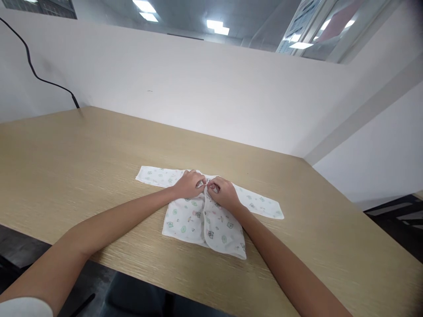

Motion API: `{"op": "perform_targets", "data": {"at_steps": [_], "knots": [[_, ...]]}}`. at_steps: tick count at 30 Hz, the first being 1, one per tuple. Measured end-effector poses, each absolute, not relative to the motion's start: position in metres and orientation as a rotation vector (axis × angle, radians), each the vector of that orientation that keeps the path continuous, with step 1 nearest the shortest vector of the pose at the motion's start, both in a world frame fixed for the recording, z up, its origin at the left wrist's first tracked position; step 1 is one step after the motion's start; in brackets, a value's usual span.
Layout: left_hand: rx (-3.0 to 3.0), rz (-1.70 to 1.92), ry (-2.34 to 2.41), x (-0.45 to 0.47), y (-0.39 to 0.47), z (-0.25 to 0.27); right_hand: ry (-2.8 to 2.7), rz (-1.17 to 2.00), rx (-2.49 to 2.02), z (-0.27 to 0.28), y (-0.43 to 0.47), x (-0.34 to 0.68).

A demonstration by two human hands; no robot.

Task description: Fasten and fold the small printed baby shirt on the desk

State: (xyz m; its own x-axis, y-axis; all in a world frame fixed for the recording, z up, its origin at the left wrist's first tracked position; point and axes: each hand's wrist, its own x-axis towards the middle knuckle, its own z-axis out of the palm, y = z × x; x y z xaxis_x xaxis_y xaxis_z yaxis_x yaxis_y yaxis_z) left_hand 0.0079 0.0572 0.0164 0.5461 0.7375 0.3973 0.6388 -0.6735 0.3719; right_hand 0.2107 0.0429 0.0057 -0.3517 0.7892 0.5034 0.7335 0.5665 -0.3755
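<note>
A small white baby shirt [185,222] with green and dark animal prints lies on the table, its two long sleeves spread to either side. Its front opening runs down the middle, one edge lapping near the other. At the neckline my left hand [190,183] pinches the shirt's upper edge between thumb and fingers. Close beside it, my right hand [223,192] is closed in a pinch on the other front edge near the collar. The fingertips of both hands nearly meet, and whatever fastener lies between them is too small to make out.
The wooden table [99,145] stretches to both sides and back to a white partition wall [205,83]. At the far left a black cable [49,82] runs down the wall to the table. A dark chair [135,295] stands below the front edge.
</note>
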Motion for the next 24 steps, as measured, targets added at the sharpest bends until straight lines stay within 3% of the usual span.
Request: {"op": "perform_targets", "data": {"at_steps": [24], "knots": [[2.148, 0.898, 1.073, 0.003, 0.074, 0.006, -2.151, 0.195, -1.12, 0.001, 0.045, 0.216]]}}
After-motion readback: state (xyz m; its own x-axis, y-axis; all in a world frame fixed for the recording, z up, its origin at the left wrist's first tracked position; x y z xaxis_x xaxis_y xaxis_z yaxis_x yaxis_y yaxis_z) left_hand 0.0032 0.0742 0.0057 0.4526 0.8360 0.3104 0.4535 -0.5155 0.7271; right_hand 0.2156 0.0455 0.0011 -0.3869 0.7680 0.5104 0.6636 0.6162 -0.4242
